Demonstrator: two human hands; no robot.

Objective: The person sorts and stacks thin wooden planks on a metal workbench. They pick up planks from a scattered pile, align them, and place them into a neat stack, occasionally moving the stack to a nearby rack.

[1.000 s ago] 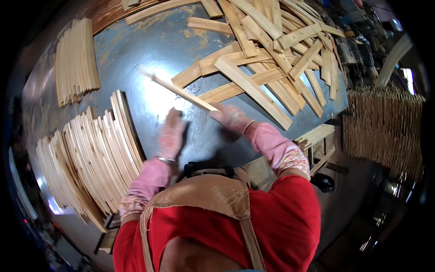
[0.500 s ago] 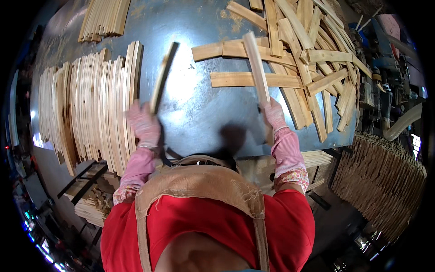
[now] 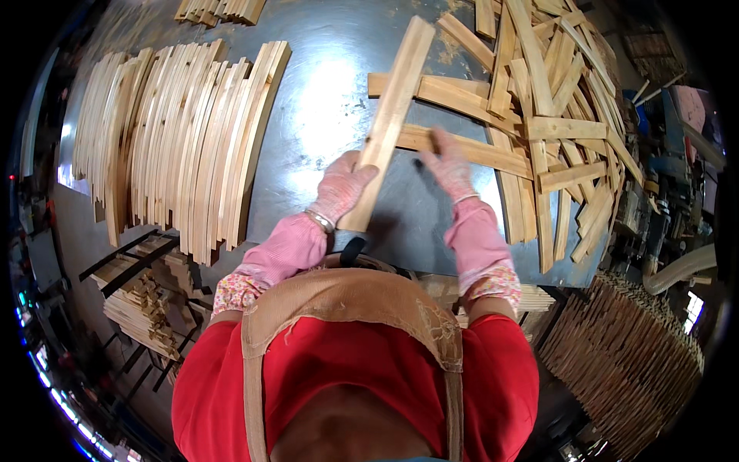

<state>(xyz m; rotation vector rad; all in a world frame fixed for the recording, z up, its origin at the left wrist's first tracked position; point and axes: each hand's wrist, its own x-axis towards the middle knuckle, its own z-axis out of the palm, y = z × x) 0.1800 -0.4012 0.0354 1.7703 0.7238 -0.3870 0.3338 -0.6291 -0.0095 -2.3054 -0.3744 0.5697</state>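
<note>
My left hand (image 3: 346,187), in a pale knitted glove, is closed round the lower part of a wooden slat (image 3: 396,104). The slat slants up and to the right over the metal table, broad face toward me, with a dark knot partway along. My right hand (image 3: 449,166), gloved the same way, hovers just right of it with thumb and forefinger apart and nothing between them; its fingertips are slightly blurred. A loose slat (image 3: 481,152) lies close by those fingers. Left of my hands, slats stand side by side on edge in a long row (image 3: 185,138).
A jumbled heap of slats (image 3: 550,100) covers the right side of the metal table (image 3: 312,154). More slats (image 3: 219,9) lie at its far left. Stacked wood (image 3: 142,312) sits on a rack below left, and a big stack (image 3: 623,362) stands below right, near machinery and a hose (image 3: 681,269).
My left hand has moved right, away from the row, and holds a slat in front of me. My right hand no longer holds the slat it had and has opened. The view has shifted.
</note>
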